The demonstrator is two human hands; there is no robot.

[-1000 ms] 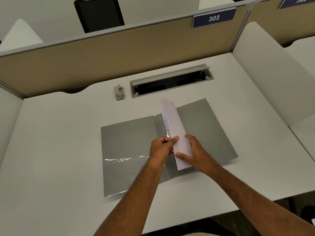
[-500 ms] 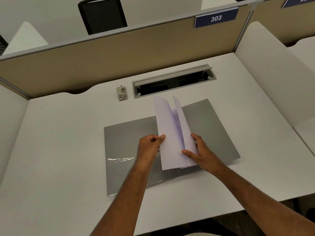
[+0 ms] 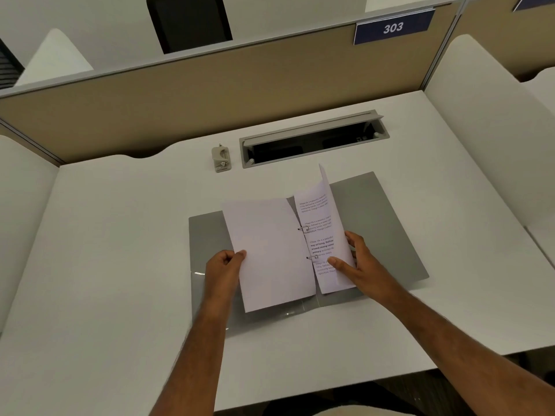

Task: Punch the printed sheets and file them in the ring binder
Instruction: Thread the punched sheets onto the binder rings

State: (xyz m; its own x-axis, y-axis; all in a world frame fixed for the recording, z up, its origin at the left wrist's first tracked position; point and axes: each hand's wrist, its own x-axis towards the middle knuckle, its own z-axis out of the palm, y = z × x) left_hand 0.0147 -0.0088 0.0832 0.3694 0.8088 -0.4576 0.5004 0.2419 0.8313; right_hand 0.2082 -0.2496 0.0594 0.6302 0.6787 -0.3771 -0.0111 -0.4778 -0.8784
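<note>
Binder (image 3: 381, 223) open flat, spine toward partition (image 3: 210, 94).

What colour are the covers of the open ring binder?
Plain grey ring binder covers, seen best in the head view.

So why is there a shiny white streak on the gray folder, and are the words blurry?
Head view: ceiling light glares off the ring binder cover's glossy pocket beside the left hand; the printed sheets show text too soft to read fully.
</note>
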